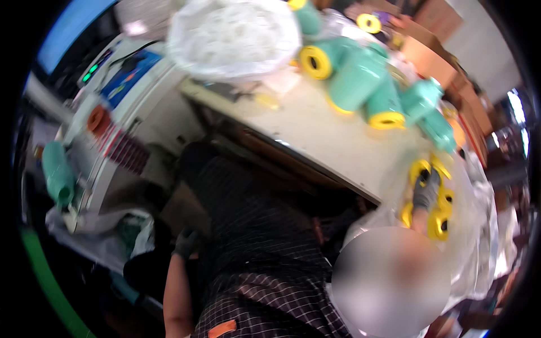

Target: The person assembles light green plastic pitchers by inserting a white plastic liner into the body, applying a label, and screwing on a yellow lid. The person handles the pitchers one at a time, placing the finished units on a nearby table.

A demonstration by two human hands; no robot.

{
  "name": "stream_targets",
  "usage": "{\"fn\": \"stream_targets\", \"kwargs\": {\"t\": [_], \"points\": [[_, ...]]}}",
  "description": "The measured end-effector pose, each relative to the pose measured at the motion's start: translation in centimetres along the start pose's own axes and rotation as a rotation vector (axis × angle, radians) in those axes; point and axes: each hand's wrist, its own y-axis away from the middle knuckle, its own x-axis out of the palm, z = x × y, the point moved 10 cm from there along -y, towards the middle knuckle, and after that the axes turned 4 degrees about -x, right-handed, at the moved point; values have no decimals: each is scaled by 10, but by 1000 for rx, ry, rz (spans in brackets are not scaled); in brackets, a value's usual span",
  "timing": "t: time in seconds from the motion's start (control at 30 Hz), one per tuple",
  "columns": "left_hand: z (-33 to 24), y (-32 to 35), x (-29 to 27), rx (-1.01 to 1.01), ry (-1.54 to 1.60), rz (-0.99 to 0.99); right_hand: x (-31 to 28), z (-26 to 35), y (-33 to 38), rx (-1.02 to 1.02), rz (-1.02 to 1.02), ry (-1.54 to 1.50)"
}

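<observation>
My right hand (pixel 426 190), in a grey glove, reaches over several yellow rings (pixel 440 218) with dark centres. The rings lie in or on a clear plastic bag (pixel 468 225) at the right. Its fingers touch or hang just above the rings; blur hides whether one is gripped. My left hand (pixel 186 243), also gloved in grey, is low beside my dark checked clothing, away from the table, and its fingers are too dark and smeared to read. Green translucent bottles (pixel 358 78), several with yellow ring-shaped ends, lie and stand on the table (pixel 315 132).
A white-lined container of whitish pieces (pixel 234 36) stands at the table's far left. Cardboard boxes (pixel 431 56) are at the back right. Left of me are a white machine (pixel 163 104), a checked cup-like thing (pixel 125 150) and another green bottle (pixel 58 173). A blurred disc covers the lower right.
</observation>
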Motion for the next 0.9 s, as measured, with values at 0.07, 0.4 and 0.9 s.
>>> {"fn": "stream_targets", "kwargs": {"t": [0.07,0.4,0.9], "points": [[-35,37,-11,116,-375,-157,-25,35,-24,5,-19,-31],[-225,346,-36,1199,-506,-1199,-139,587,60,-1011,202,-1220],[376,229,-419,-77,1087,-1575,-192,729,107,-1061,377,-1073]]}}
